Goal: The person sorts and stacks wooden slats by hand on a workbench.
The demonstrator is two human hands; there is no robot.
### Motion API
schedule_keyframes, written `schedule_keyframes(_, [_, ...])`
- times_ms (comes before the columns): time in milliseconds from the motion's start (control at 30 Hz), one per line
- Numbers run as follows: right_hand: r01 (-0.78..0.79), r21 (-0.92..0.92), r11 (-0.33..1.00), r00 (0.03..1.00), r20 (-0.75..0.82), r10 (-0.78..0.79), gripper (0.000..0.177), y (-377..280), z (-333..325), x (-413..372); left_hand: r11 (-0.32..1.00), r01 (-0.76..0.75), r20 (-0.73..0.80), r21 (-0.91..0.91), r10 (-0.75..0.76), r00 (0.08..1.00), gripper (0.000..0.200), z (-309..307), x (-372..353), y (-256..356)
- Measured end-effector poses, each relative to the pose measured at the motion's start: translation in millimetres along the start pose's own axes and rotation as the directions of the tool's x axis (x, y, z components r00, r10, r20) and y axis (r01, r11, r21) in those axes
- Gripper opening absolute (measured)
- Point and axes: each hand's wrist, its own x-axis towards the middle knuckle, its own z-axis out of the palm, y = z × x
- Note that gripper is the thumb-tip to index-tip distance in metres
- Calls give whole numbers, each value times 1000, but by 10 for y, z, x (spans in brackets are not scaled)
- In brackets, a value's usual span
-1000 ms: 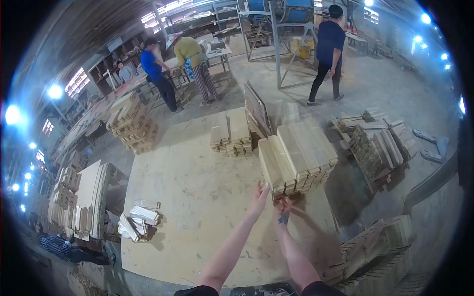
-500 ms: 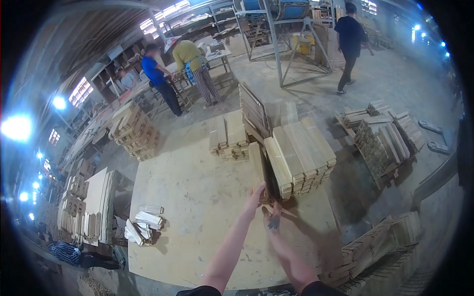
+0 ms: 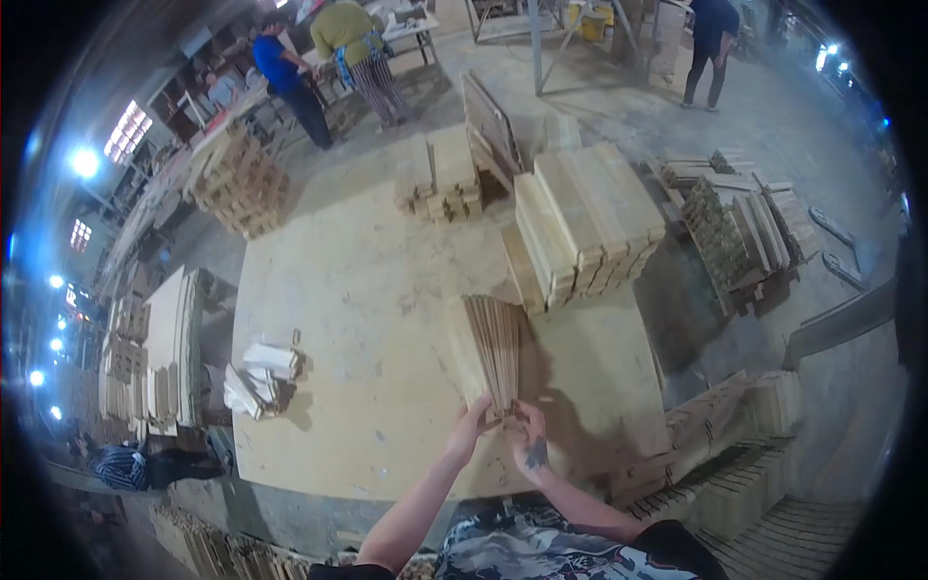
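A bundle of thin wooden slats [image 3: 488, 338] is held between both my hands above the plywood sheet [image 3: 358, 406]. Its far end spreads like a fan, while the near end is pressed together. My left hand [image 3: 471, 425] closes on the near end from the left. On the opposite side, my right hand [image 3: 528, 433] grips the same end, its fingertips partly hidden by the slats. Beyond the bundle stands a large stack of boards [image 3: 592, 227], with a smaller stack [image 3: 435, 179] to its left.
A wooden panel [image 3: 491, 121] leans upright between the stacks. Short pale offcuts [image 3: 261, 375] lie at left on the sheet. Pallets of slats [image 3: 739, 227] stand at right. People work at the far tables, and another person [image 3: 710, 53] stands at upper right.
Both hands have come back toward me with the slats, away from the large stack's left side. The slats are now fanned at the far end. My view has tilted downward.
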Motion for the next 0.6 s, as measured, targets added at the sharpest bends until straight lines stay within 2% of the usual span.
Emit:
schedule_keyframes(67, [49,32,998,998,29,-50,49,114,-19,-441,998,63,-9,-27,-63,998,60,-31,-545,-74])
schedule_keyframes(100, [-63,70,996,997,50,59,48,84,-44,-611,997,81,14,-19,-81,997,64,-64,-764,-89])
schedule_keyframes(200, [-31,-88,996,998,52,35,47,-133,-104,-924,989,132,63,-70,-127,990,60,-404,-1040,-386])
schedule_keyframes(233, [-97,-158,983,992,62,108,42,-306,-121,-972,986,146,15,-84,-146,989,58,-509,-1097,-451])
schedule_keyframes(300, [14,-331,944,996,83,15,41,-387,-122,-1011,977,177,-81,-118,-187,979,54,-710,-1164,-506])
schedule_keyframes(333, [78,-415,907,993,110,-35,41,-442,-101,-1008,980,175,-139,94,-161,977,53,-838,-1188,-489])
schedule_keyframes(367, [67,-409,910,995,90,-32,38,-530,-37,-997,937,178,-190,301,-124,974,53,-1011,-1203,-437])
schedule_keyframes(400, [73,-420,904,995,89,-38,38,-564,23,-985,848,189,-234,496,-80,969,56,-1190,-1239,-409])
schedule_keyframes(467, [88,-430,899,995,83,-57,37,-615,159,-935,629,168,-266,759,64,962,59,-1543,-1256,-451])
schedule_keyframes(500, [148,-456,878,987,120,-104,37,-654,259,-912,481,166,-260,861,136,956,62,-1711,-1281,-491])
schedule_keyframes(600, [322,-494,808,942,249,-224,37,-773,563,-765,444,148,-293,884,278,915,65,-2058,-1374,-504])
